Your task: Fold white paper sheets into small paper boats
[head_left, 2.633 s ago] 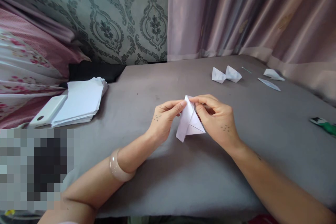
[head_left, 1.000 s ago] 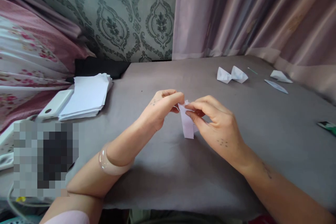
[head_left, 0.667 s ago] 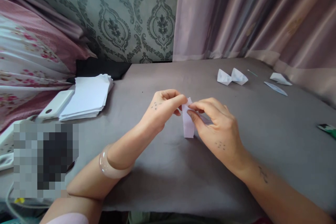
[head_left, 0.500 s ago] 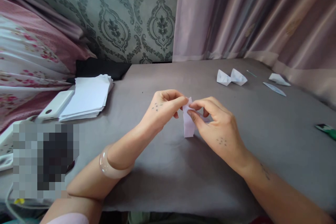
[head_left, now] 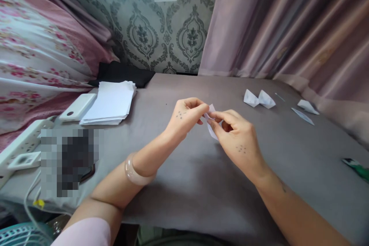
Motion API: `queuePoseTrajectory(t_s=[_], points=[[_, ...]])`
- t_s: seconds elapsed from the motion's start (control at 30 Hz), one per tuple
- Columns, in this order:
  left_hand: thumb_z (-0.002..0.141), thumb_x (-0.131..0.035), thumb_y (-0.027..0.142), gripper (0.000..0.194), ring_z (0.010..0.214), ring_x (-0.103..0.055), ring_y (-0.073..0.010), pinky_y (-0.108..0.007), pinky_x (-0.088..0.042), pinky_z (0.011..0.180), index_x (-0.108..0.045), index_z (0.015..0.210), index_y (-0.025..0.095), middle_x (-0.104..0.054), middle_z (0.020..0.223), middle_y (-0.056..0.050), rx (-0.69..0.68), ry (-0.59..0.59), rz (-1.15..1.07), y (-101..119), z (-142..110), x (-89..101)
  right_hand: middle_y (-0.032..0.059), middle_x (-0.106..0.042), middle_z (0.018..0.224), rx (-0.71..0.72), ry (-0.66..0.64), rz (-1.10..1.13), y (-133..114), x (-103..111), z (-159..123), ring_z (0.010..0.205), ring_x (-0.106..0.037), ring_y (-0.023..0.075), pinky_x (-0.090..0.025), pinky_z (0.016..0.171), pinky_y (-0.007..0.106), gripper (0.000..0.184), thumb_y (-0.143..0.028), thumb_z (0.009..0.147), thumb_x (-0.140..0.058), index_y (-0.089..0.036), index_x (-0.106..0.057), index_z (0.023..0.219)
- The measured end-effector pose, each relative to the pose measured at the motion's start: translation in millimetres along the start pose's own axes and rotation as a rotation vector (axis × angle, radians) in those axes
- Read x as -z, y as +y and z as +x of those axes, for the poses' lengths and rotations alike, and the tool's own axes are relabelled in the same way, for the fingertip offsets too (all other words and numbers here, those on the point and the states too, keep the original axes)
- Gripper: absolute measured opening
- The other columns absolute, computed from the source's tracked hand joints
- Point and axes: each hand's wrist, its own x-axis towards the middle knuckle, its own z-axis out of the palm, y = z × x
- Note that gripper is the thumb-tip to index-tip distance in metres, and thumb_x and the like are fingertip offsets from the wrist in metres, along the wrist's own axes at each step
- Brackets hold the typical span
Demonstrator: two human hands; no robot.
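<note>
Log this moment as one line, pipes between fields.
left hand: pinching folded paper | right hand: pinching same paper | paper stack: untouched

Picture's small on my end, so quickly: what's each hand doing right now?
Left hand: closed, pinching the upper part of the folded paper.
Right hand: closed, pinching the same paper between thumb and fingers.

From my end I see a grey-covered table (head_left: pixel 178 188): paper stack (head_left: pixel 108 102) on the left beside a white slab (head_left: pixel 76 107), some black fabric-ish thing (head_left: pixel 123 72) behind, power strip (head_left: pixel 24 144) closer in. Over right, two folded paper shapes (head_left: pixel 266 100) side by side, a thin stick (head_left: pixel 280 97), two more paper bits (head_left: pixel 308 106), plus something green (head_left: pixel 359 170).
</note>
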Motion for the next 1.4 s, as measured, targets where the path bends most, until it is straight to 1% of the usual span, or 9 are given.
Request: queuePoseTrajectory(t_s=[0.17, 0.3, 0.4, 0.5, 0.8, 0.97, 1.1, 1.27, 1.4], points=[[0.076, -0.066, 0.035, 0.023, 0.064, -0.057, -0.0125, -0.024, -0.045, 0.061, -0.070, 0.067, 0.014, -0.067, 0.067, -0.005, -0.061, -0.009, 0.001, 2, 5, 6.4, 0.0005, -0.060, 0.077, -0.083, -0.037, 0.094, 1, -3, 14, 0.062, -0.050, 0.0107, -0.041, 0.060, 0.027, 0.016, -0.028, 0.084, -0.063, -0.021, -0.077, 0.090], [0.082, -0.062, 0.050, 0.038, 0.081, -0.062, -0.0157, -0.029, -0.045, 0.078, -0.075, 0.084, 0.015, -0.072, 0.086, -0.008, -0.053, -0.106, -0.128, -6, 11, 10.8, 0.0026, -0.064, 0.080, -0.287, -0.098, 0.329, 13, -4, 26, 0.070, -0.055, 0.0139, -0.042, 0.065, 0.029, 0.020, -0.035, 0.078, -0.068, -0.019, -0.077, 0.083], [0.077, -0.071, 0.045, 0.033, 0.084, -0.063, -0.0166, -0.030, -0.045, 0.081, -0.076, 0.090, 0.015, -0.073, 0.091, -0.009, 0.002, -0.110, -0.208, -17, 13, 9.0, 0.0034, -0.067, 0.080, -0.477, -0.113, 0.533, 25, -8, 28, 0.069, -0.057, 0.0152, -0.043, 0.064, 0.030, 0.025, -0.040, 0.071, -0.072, -0.018, -0.077, 0.082], [0.071, -0.078, 0.037, 0.028, 0.080, -0.064, -0.0172, -0.031, -0.046, 0.080, -0.076, 0.085, 0.013, -0.073, 0.086, -0.010, 0.054, -0.086, -0.241, -29, 11, 2.9, 0.0035, -0.068, 0.077, -0.561, -0.138, 0.623, 34, -13, 23, 0.067, -0.057, 0.0154, -0.042, 0.063, 0.030, 0.028, -0.043, 0.068, -0.074, -0.018, -0.076, 0.079], [0.065, -0.083, 0.033, 0.024, 0.070, -0.062, -0.0135, -0.027, -0.047, 0.073, -0.077, 0.079, 0.014, -0.072, 0.076, -0.007, 0.152, 0.014, -0.455, -61, 7, -13.6, 0.0041, -0.065, 0.080, -0.444, -0.112, 0.426, 47, -24, 11, 0.072, -0.057, 0.0168, -0.044, 0.068, 0.031, 0.026, -0.042, 0.075, -0.065, -0.017, -0.074, 0.074], [0.063, -0.082, 0.031, 0.022, 0.064, -0.058, -0.0111, -0.025, -0.044, 0.065, -0.077, 0.076, 0.014, -0.070, 0.072, -0.005, 0.150, 0.145, -0.491, -66, 2, -17.8, 0.0037, -0.065, 0.077, -0.384, -0.132, 0.340, 46, -29, 9, 0.071, -0.058, 0.0166, -0.044, 0.069, 0.031, 0.028, -0.042, 0.078, -0.062, -0.017, -0.076, 0.078], [0.064, -0.082, 0.031, 0.021, 0.064, -0.056, -0.0098, -0.024, -0.043, 0.064, -0.076, 0.076, 0.015, -0.070, 0.072, -0.003, 0.111, 0.224, -0.550, -66, -4, -15.8, 0.0021, -0.061, 0.067, -0.341, -0.165, 0.271, 39, -28, 9, 0.065, -0.055, 0.0150, -0.041, 0.064, 0.029, 0.031, -0.044, 0.080, -0.062, -0.017, -0.073, 0.068], [0.062, -0.084, 0.033, 0.026, 0.065, -0.058, -0.0117, -0.026, -0.044, 0.066, -0.076, 0.078, 0.014, -0.070, 0.073, -0.005, 0.154, 0.129, -0.623, -62, -9, -8.9, -0.0003, -0.054, 0.060, -0.306, -0.172, 0.269, 35, -25, 9, 0.059, -0.049, 0.0129, -0.036, 0.057, 0.028, 0.037, -0.047, 0.079, -0.065, -0.018, -0.064, 0.057], [0.059, -0.085, 0.031, 0.028, 0.066, -0.059, -0.0128, -0.028, -0.045, 0.068, -0.074, 0.077, 0.014, -0.069, 0.074, -0.005, 0.160, 0.096, -0.667, -57, -11, -5.0, -0.0006, -0.053, 0.059, -0.360, -0.194, 0.278, 38, -25, 9, 0.057, -0.046, 0.0124, -0.035, 0.054, 0.028, 0.040, -0.053, 0.076, -0.067, -0.018, -0.061, 0.057]])
